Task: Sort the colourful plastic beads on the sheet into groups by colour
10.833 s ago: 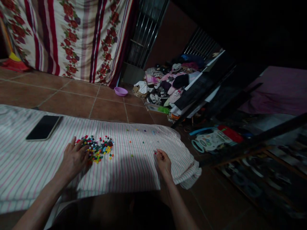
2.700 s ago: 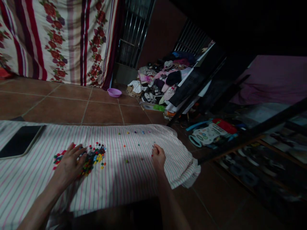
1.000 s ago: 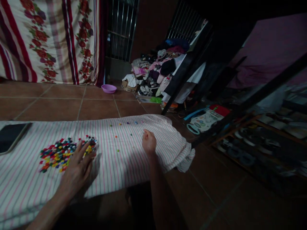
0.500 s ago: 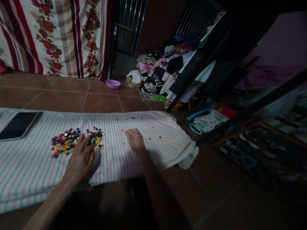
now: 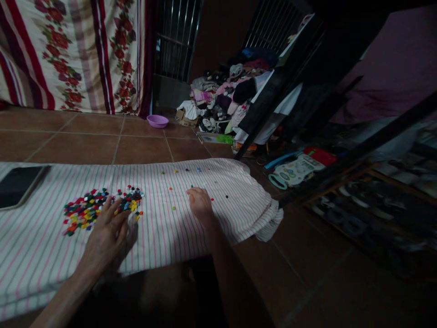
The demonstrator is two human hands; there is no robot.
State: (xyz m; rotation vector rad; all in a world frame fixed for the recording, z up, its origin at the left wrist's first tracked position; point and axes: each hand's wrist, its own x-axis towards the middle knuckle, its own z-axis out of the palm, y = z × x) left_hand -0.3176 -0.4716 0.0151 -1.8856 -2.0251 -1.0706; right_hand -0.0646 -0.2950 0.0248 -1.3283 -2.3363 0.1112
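A pile of small multicoloured pieces, like beads or tiny cubes (image 5: pixel 85 212), lies on a striped cloth (image 5: pixel 157 237). My left hand (image 5: pixel 105 232) rests at the pile's right part, fingers spread and touching or just over the pieces. Further right, my right hand (image 5: pixel 200 203) is low over the cloth, fingertips drawn together; whatever is between them is too small to make out. Single pieces lie spaced out around it: an orange one (image 5: pixel 170 188), a lime green one (image 5: pixel 174 208), a red one (image 5: pixel 212 199), a black one (image 5: pixel 226 197) and a blue one (image 5: pixel 198 170) among several others.
A dark-screened phone (image 5: pixel 20 184) lies at the cloth's left end. Beyond, on the tiled floor, are a purple basin (image 5: pixel 157 121) and a heap of clothes (image 5: pixel 225 98). To the right stand a toy panel (image 5: pixel 300 168) and a rack with shoes (image 5: pixel 355 214).
My right hand has moved a little to the right, from beside the orange piece to near a dark green one. My left hand stays at the pile. The view has shifted slightly.
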